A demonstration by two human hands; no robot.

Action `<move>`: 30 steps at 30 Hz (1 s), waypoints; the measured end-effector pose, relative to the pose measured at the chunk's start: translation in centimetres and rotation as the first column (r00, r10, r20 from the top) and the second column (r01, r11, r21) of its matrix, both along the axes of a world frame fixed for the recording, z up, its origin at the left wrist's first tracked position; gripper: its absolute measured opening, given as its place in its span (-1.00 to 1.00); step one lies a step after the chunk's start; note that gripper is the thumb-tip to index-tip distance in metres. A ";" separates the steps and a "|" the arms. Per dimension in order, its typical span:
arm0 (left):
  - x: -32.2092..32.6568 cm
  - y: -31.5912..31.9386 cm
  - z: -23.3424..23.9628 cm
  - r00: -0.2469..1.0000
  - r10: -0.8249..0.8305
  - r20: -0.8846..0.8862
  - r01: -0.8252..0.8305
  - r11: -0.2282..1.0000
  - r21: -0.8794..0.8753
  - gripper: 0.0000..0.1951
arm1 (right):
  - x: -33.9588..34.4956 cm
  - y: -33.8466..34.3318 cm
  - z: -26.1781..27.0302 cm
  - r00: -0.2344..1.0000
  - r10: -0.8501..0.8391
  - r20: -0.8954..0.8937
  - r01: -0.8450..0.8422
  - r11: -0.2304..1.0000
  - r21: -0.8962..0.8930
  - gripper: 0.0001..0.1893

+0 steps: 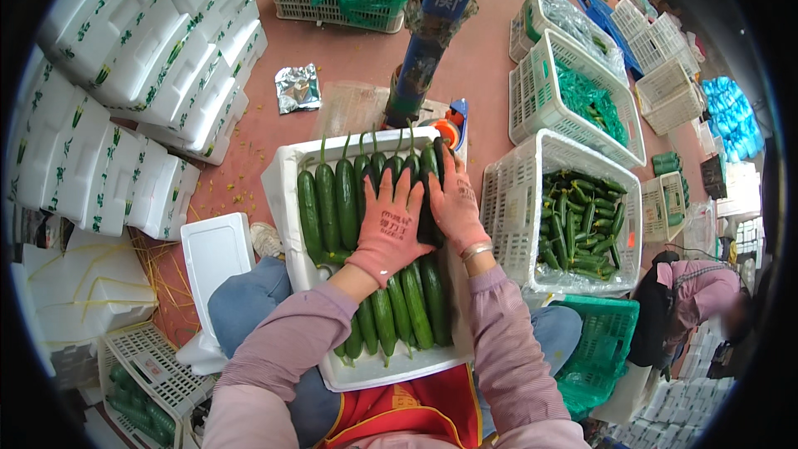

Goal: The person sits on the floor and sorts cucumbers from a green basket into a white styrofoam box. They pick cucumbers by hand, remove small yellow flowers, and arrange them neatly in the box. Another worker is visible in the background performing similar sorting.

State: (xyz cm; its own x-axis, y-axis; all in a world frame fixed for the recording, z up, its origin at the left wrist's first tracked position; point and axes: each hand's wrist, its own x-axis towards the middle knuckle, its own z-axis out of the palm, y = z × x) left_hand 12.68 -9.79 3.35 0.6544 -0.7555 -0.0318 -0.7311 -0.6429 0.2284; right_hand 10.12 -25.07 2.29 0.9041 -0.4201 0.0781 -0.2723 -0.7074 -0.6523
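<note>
A white foam box (458,349) in front of me holds two rows of green cucumbers (328,206), laid side by side with their stems outward. My left hand (389,224), in a pink glove with dark fingertips, lies palm down across the middle of the cucumbers, fingers spread. At the right wall of the box is my right hand (458,209), gloved alike. Its fingers and thumb rest over the cucumbers at the upper right; whether it grips one is hidden.
A white crate (508,199) of loose cucumbers stands at my right, above a green crate (598,324). A blue post (418,43) rises beyond the box, beside an orange tape roll (441,131). Stacked foam boxes (124,75) and a foam lid (215,262) are left. A person (692,299) bends over at right.
</note>
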 end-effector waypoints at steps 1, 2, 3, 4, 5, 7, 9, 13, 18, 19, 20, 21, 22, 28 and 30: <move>-0.2 -0.3 0.0 1.000 0.010 0.021 -0.011 1.000 0.027 0.17 | -0.1 0.0 -0.1 1.000 0.008 -0.023 -0.008 1.000 0.015 -0.38; -0.2 -0.6 -0.1 0.999 0.017 0.031 -0.018 0.999 0.051 0.18 | 0.0 -0.2 -0.2 1.000 0.005 -0.023 -0.005 1.000 0.020 -0.39; -0.3 -0.9 -0.1 0.999 0.030 0.042 -0.033 0.996 0.085 0.19 | -0.1 -0.1 -0.1 1.000 0.006 -0.022 -0.005 1.000 0.022 -0.40; -0.3 -1.0 -0.1 0.998 0.029 0.056 -0.035 0.993 0.112 0.18 | 0.0 -0.1 0.1 0.999 0.003 -0.039 -0.004 1.000 -0.020 -0.39; -0.3 -1.0 -0.1 0.999 0.028 0.046 -0.032 0.996 0.089 0.17 | -0.1 0.0 0.2 0.999 -0.003 -0.055 0.000 0.998 -0.061 -0.39; -0.2 -0.8 0.0 0.999 0.027 0.020 -0.028 0.996 0.084 0.15 | 0.0 0.3 0.5 0.996 -0.023 -0.089 0.011 0.991 -0.137 -0.39; -0.1 -0.4 0.0 0.999 0.011 0.030 -0.013 0.996 0.091 0.14 | -0.1 0.7 0.5 0.994 -0.040 -0.101 0.018 0.977 -0.212 -0.37; 0.0 -0.1 -0.2 0.999 -0.011 0.050 0.006 0.996 0.087 0.13 | -0.1 0.9 -0.2 0.990 -0.071 -0.122 0.037 0.963 -0.266 -0.33; -0.2 -0.3 -0.4 0.997 -0.020 0.077 0.011 0.994 0.111 0.11 | 0.8 0.4 0.1 0.992 -0.094 -0.081 0.080 0.983 -0.163 -0.28; -0.3 -0.2 -0.5 0.996 -0.027 0.084 0.015 0.990 0.142 0.10 | 1.0 0.5 0.5 0.988 -0.116 -0.100 0.098 0.981 -0.164 -0.27; -0.3 -0.2 -0.6 0.997 -0.029 0.070 0.020 0.991 0.133 0.09 | 1.2 0.7 0.9 0.994 -0.103 -0.038 0.096 0.983 -0.156 -0.30; -0.3 -0.2 -0.6 0.997 -0.029 0.067 0.021 0.992 0.122 0.08 | 1.2 1.1 1.4 0.997 -0.083 0.004 0.083 0.989 -0.126 -0.32; -0.3 -0.2 -0.7 0.997 -0.030 0.075 0.023 0.994 0.103 0.08 | 1.3 1.5 1.9 0.997 -0.075 0.024 0.077 0.992 -0.102 -0.34; 0.1 0.0 -0.1 0.997 -0.057 0.056 0.047 0.984 0.173 0.12 | -1.2 3.4 3.8 0.997 -0.081 0.014 0.082 0.989 -0.122 -0.43; 0.2 0.9 0.8 0.995 -0.087 0.038 0.080 0.984 0.157 0.12 | -3.5 3.8 4.7 0.991 -0.121 0.055 0.118 0.992 0.049 -0.46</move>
State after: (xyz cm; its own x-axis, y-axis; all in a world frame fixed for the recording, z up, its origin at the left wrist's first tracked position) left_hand 12.89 -8.90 4.13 0.5924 -0.7958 -0.1257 -0.7910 -0.6041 0.0967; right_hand 6.65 -21.31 6.98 0.8417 -0.5292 0.1071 -0.3141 -0.6412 -0.7002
